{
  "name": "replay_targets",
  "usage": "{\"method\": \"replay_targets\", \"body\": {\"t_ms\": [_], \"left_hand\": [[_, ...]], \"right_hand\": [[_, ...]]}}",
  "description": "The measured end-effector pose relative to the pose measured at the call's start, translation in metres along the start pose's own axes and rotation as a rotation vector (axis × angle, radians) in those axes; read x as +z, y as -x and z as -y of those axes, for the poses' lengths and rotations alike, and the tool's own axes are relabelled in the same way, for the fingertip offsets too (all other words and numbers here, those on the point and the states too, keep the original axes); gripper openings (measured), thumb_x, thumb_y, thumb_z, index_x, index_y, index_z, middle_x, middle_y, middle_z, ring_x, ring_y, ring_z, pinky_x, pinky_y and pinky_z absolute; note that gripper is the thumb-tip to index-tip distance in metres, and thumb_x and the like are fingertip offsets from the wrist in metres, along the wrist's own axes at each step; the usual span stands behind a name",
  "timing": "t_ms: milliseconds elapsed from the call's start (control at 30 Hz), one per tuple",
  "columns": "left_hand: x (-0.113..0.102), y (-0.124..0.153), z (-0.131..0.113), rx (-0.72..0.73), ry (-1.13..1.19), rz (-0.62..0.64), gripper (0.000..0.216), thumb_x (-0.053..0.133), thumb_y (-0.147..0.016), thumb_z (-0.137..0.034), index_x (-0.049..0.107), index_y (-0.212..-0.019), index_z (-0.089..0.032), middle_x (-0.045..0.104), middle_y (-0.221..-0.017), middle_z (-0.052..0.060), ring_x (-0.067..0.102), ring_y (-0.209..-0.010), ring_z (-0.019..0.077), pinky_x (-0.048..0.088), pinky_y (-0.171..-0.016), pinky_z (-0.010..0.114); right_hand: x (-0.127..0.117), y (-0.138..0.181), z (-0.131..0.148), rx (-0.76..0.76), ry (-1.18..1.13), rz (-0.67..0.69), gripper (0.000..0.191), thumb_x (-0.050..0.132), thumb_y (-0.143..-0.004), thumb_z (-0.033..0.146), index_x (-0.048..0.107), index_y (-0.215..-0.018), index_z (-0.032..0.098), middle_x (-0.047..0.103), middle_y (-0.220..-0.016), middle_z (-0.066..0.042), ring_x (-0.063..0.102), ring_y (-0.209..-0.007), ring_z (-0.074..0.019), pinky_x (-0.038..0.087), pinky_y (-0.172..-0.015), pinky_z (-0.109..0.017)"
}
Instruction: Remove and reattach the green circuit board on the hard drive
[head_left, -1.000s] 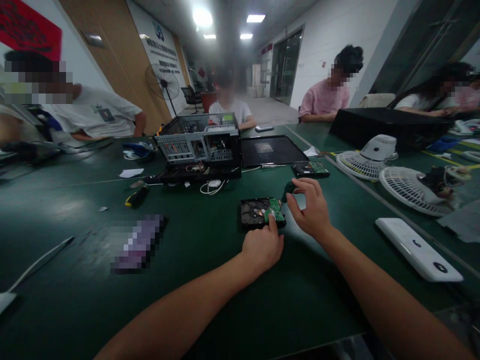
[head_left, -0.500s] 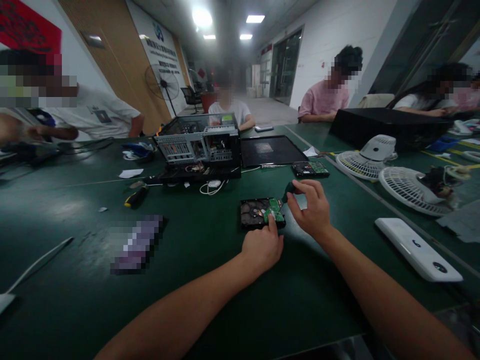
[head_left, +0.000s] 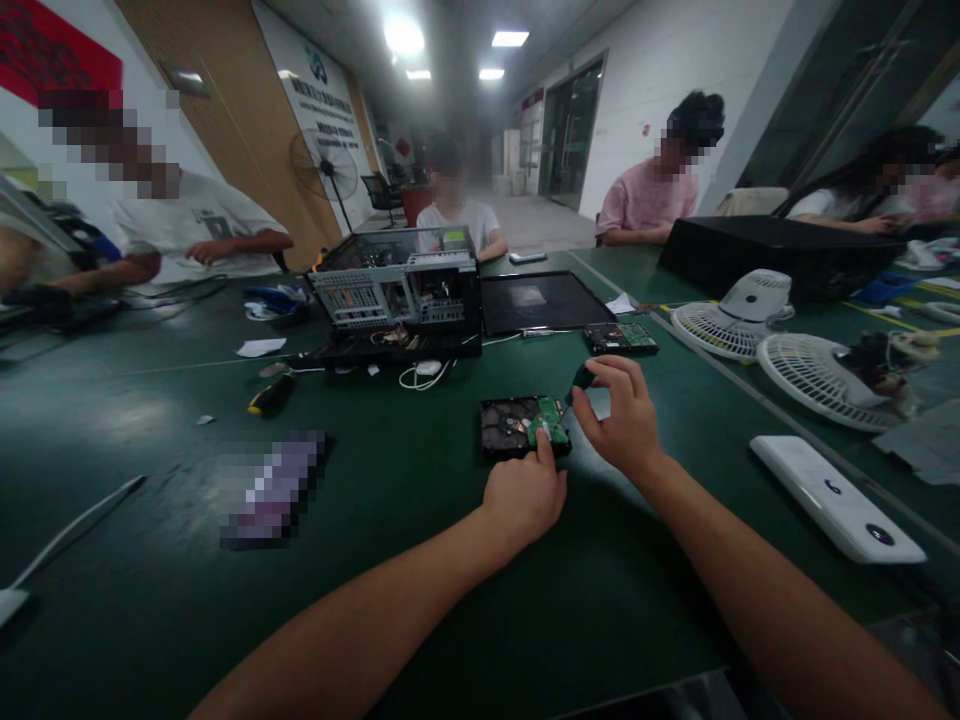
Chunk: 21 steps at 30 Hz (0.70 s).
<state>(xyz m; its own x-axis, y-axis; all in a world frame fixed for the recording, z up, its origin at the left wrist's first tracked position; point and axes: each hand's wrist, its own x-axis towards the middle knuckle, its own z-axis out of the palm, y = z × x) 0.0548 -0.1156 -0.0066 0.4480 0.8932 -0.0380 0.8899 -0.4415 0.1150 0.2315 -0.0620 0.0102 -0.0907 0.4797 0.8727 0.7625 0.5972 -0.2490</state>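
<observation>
A hard drive [head_left: 510, 425] lies on the green table with its green circuit board facing up. The index finger of my left hand [head_left: 526, 492] presses on that board. The other fingers of this hand are curled by the drive's near edge. My right hand [head_left: 622, 415] pinches the dark handle of a small screwdriver [head_left: 580, 378] between thumb and fingers. Its thin shaft slants down to the right end of the board; where the tip sits is too small to make out.
Behind the drive stands an opened computer case [head_left: 397, 290] beside a black panel [head_left: 544, 300]. A second hard drive [head_left: 621, 338] lies beyond my right hand. A yellow-black screwdriver [head_left: 271, 393] and a blurred phone-like object [head_left: 277, 488] are left. Fan parts [head_left: 817, 380] and a white device [head_left: 836, 498] are right.
My right hand and the screwdriver have shifted very slightly; my left hand stays in place. At the far left, a person in white has moved an arm and leaned.
</observation>
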Motion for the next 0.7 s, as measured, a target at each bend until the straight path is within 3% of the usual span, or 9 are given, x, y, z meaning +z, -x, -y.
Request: {"method": "replay_targets", "body": {"t_ms": [100,333,567,700], "left_hand": [[-0.0017,0.0006,0.0001,0.004,0.002,0.007,0.074,0.043,-0.104,-0.043,0.023,-0.161,-0.002,0.072,-0.114,0.025,0.076,-0.091,0.0325,0.057,-0.076,0.042],[-0.0019,0.0004,0.0002,-0.003,0.001,0.0,0.073,0.043,-0.104,-0.043,0.023,-0.161,-0.002,0.073,-0.115,0.024,0.076,-0.089,0.0319,0.057,-0.077,0.042],[0.0,0.0006,0.0005,0.007,-0.002,-0.019,0.073,0.044,-0.103,-0.042,0.025,-0.16,-0.001,0.073,-0.113,0.024,0.076,-0.089,0.0329,0.057,-0.075,0.043],[-0.0001,0.0006,0.0006,0.005,-0.001,-0.022,0.073,0.045,-0.103,-0.043,0.025,-0.16,-0.001,0.073,-0.114,0.024,0.076,-0.088,0.0319,0.057,-0.075,0.042]], "right_hand": [[0.0004,-0.0007,-0.0006,0.001,-0.048,0.007,0.044,0.066,-0.09,0.021,0.05,-0.131,0.026,0.06,-0.131,-0.014,0.064,-0.116,-0.0285,0.065,-0.081,-0.045],[-0.0028,-0.002,0.0005,0.011,0.04,-0.021,0.043,0.074,-0.088,0.029,0.053,-0.125,0.024,0.059,-0.113,-0.01,0.064,-0.091,-0.023,0.063,-0.073,-0.041],[-0.0052,-0.0022,0.006,0.009,0.018,0.02,0.038,0.063,-0.093,0.023,0.054,-0.13,0.025,0.059,-0.103,-0.008,0.061,-0.091,-0.0237,0.059,-0.079,-0.045],[-0.0038,-0.0027,0.0059,0.001,0.039,-0.012,0.036,0.065,-0.093,0.023,0.055,-0.128,0.025,0.059,-0.096,-0.005,0.061,-0.089,-0.0228,0.058,-0.078,-0.042]]}}
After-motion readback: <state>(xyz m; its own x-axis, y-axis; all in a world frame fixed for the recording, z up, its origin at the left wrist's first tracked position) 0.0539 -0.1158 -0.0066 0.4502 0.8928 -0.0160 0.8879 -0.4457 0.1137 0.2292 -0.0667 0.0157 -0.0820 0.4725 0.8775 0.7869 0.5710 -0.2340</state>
